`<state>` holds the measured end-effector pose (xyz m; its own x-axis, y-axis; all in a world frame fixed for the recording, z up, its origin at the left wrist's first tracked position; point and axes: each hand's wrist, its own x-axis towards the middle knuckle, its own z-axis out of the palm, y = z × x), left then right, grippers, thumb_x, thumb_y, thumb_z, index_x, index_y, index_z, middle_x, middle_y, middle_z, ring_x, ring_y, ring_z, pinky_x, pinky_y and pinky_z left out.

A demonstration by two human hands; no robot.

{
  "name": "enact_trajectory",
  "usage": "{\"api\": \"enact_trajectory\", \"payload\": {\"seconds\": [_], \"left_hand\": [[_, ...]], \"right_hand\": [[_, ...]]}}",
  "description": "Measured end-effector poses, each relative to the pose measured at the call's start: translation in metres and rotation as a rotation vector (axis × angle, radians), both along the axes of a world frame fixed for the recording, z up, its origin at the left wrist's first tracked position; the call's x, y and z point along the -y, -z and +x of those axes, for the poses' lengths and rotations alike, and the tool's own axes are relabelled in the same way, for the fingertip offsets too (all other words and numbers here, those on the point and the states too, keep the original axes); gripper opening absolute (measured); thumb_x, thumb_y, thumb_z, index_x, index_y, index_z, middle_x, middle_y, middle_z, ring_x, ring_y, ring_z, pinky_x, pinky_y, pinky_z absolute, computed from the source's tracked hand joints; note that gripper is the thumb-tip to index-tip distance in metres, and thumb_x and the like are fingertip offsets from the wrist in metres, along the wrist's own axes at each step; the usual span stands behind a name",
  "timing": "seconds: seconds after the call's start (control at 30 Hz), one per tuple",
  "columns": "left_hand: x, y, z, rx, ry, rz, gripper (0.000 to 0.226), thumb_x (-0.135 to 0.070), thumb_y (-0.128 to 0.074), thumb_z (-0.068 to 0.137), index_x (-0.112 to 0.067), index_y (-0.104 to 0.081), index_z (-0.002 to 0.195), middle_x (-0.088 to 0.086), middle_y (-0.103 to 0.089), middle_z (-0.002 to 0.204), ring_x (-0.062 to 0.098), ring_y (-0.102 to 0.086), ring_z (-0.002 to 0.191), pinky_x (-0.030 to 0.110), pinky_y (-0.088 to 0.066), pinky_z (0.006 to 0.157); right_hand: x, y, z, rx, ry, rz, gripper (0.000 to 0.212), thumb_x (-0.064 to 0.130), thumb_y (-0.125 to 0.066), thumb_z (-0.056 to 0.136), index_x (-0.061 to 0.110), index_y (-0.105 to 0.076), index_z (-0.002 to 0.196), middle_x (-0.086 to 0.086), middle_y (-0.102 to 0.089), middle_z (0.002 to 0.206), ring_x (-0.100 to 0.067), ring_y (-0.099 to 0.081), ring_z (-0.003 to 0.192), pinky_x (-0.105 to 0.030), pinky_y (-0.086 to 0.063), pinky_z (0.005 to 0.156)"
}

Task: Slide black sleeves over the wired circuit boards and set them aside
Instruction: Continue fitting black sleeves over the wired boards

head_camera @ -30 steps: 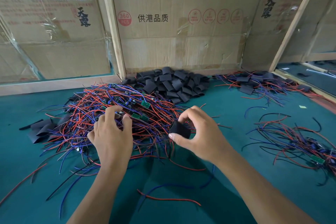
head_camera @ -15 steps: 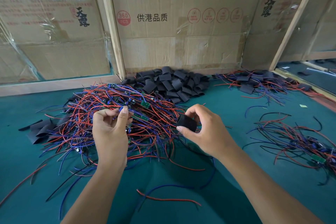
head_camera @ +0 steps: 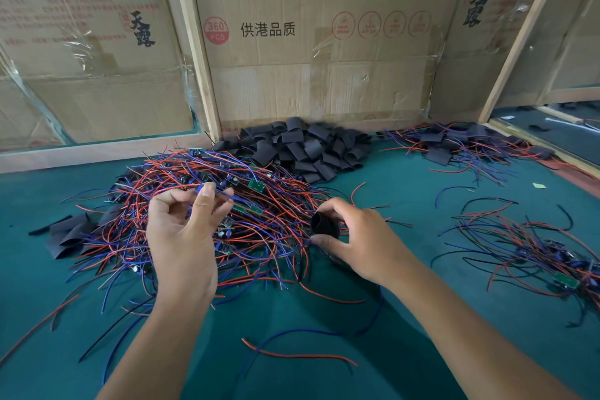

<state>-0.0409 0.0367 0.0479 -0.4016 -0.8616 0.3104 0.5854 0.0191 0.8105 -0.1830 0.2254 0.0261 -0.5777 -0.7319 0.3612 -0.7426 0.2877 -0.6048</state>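
— So what does the table look like?

— It has a green felt top [head_camera: 406, 351]. Big cardboard boxes [head_camera: 318, 42] stand along the back, with wooden strips [head_camera: 191, 42] between them. Some boxes have shiny tape on them.

— What lies on the green top?

— A big heap of red, blue and black wires with little green circuit boards [head_camera: 207, 201] sits in the middle. Behind it, close to the boxes, is a pile of black sleeves [head_camera: 305, 148]. A few flat black sleeves [head_camera: 69, 234] lie at the left edge of the heap. Far back on the right is a bunch of boards with sleeves on [head_camera: 454, 146]. Near the right edge lies another tangle of wired boards [head_camera: 535, 253]. One loose red wire [head_camera: 298, 355] lies close to the person.

— And the hands?

— The left hand [head_camera: 181, 237] is up over the heap, pinching a blue wire [head_camera: 207, 189] between thumb and fingertip. The right hand [head_camera: 360, 244] is curled around one black sleeve [head_camera: 324, 224], with thumb under it and fingers on top. The sleeve's round mouth is open.

— What is hard to see?

— The board on that blue wire is lost in the tangle. The right tangle is cut off by the edge. The boxes are cut off at the top.
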Motion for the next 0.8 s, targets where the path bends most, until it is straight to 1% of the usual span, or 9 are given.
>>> {"api": "enact_trajectory", "payload": {"seconds": [0.07,0.17,0.3,0.4,0.5,0.53,0.6,0.7,0.8], "left_hand": [[0.0,-0.003,0.003,-0.022,0.012,0.0,0.022,-0.006,-0.061,0.098,-0.019,-0.045,0.089,0.01,-0.063,0.091,0.025,-0.074,0.087,0.033,-0.059,0.084],[-0.003,-0.007,0.006,-0.041,0.025,0.005,0.022,-0.004,-0.059,0.098,-0.018,-0.045,0.089,0.009,-0.059,0.091,0.025,-0.074,0.086,0.032,-0.058,0.085],[-0.006,-0.011,0.006,-0.059,0.044,0.013,0.022,-0.003,-0.057,0.099,-0.018,-0.044,0.089,0.007,-0.06,0.09,0.024,-0.074,0.086,0.03,-0.057,0.084],[-0.006,-0.014,0.008,-0.111,0.071,0.061,0.023,-0.003,-0.056,0.099,-0.018,-0.045,0.087,0.005,-0.061,0.087,0.025,-0.073,0.087,0.03,-0.056,0.084],[-0.002,-0.017,0.01,-0.161,0.088,0.111,0.022,-0.003,-0.058,0.098,-0.018,-0.046,0.086,0.007,-0.06,0.093,0.025,-0.071,0.089,0.029,-0.055,0.086],[-0.001,-0.018,0.01,-0.167,0.09,0.12,0.022,-0.004,-0.058,0.098,-0.018,-0.047,0.085,0.006,-0.062,0.092,0.023,-0.07,0.089,0.028,-0.055,0.086],[-0.001,-0.019,0.012,-0.176,0.083,0.138,0.022,-0.006,-0.059,0.098,-0.018,-0.047,0.084,-0.002,-0.065,0.084,0.014,-0.069,0.081,0.027,-0.055,0.087],[-0.002,-0.022,0.013,-0.186,0.079,0.168,0.021,-0.007,-0.059,0.098,-0.017,-0.047,0.083,-0.007,-0.065,0.076,0.007,-0.068,0.073,0.024,-0.056,0.084],[-0.003,-0.023,0.013,-0.193,0.084,0.192,0.021,-0.009,-0.06,0.097,-0.017,-0.047,0.083,-0.008,-0.066,0.075,0.006,-0.069,0.073,0.022,-0.056,0.083]], "right_hand": [[0.0,0.0,-0.001,-0.001,0.001,0.006,0.032,0.039,-0.074,0.088,0.027,-0.06,0.114,0.019,-0.069,0.103,0.001,-0.06,0.098,-0.017,-0.045,0.084],[0.0,0.0,-0.001,-0.011,0.005,0.008,0.033,0.04,-0.073,0.089,0.027,-0.059,0.115,0.018,-0.069,0.104,0.001,-0.061,0.097,-0.02,-0.047,0.085],[-0.001,-0.001,-0.003,0.001,0.039,-0.036,0.032,0.041,-0.073,0.088,0.029,-0.058,0.113,0.019,-0.067,0.1,0.001,-0.061,0.096,-0.014,-0.045,0.084],[0.0,0.0,-0.001,0.0,0.019,-0.049,0.031,0.04,-0.074,0.088,0.028,-0.059,0.113,0.019,-0.068,0.098,0.001,-0.061,0.093,-0.012,-0.044,0.08],[0.003,0.002,0.001,0.09,0.009,-0.11,0.03,0.042,-0.074,0.087,0.03,-0.061,0.11,0.015,-0.071,0.095,0.003,-0.063,0.087,-0.012,-0.047,0.075],[0.004,0.001,0.001,0.149,-0.001,-0.133,0.03,0.043,-0.075,0.086,0.031,-0.062,0.11,0.015,-0.071,0.095,0.003,-0.064,0.088,-0.014,-0.049,0.077],[0.005,0.001,0.002,0.292,-0.059,-0.152,0.032,0.044,-0.076,0.084,0.031,-0.065,0.111,0.014,-0.072,0.099,-0.002,-0.067,0.094,-0.027,-0.055,0.087],[0.009,0.003,0.006,0.477,-0.192,-0.189,0.038,0.038,-0.078,0.082,0.022,-0.066,0.114,0.004,-0.073,0.103,-0.012,-0.068,0.094,-0.045,-0.053,0.097],[0.013,0.005,0.011,0.53,-0.25,-0.225,0.037,0.039,-0.078,0.082,0.023,-0.067,0.114,0.0,-0.073,0.107,-0.015,-0.068,0.097,-0.049,-0.051,0.099]]}}
